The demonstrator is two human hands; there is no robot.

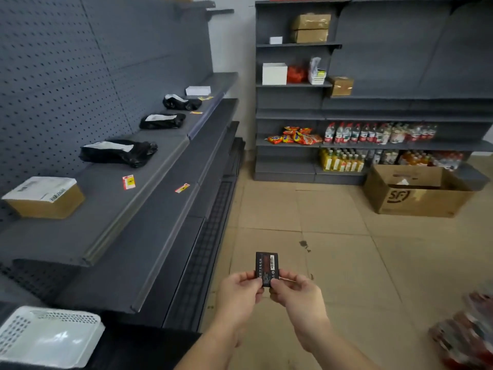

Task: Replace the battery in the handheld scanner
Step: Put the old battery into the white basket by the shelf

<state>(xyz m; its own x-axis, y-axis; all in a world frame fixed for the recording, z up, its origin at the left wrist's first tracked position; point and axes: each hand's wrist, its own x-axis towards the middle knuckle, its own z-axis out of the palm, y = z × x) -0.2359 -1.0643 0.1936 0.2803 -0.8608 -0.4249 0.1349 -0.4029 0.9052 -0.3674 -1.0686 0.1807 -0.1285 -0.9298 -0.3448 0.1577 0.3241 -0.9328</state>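
Note:
A flat black battery (pixel 266 265) with a red and white label is held upright over the tiled floor, in front of me. My left hand (pixel 237 295) pinches its lower left edge. My right hand (pixel 296 295) pinches its lower right corner. Both hands grip it with thumb and fingertips. The lower part of the battery is hidden behind my fingers. No handheld scanner is in view.
Grey shelves (pixel 149 198) run along the left with a cardboard box (pixel 45 196), black parcels (pixel 117 153) and a white basket (pixel 48 337). Far shelving (pixel 373 145) holds bottles and snacks. An open carton (pixel 416 193) sits on the floor; packaged goods (pixel 466 335) lie at the right edge.

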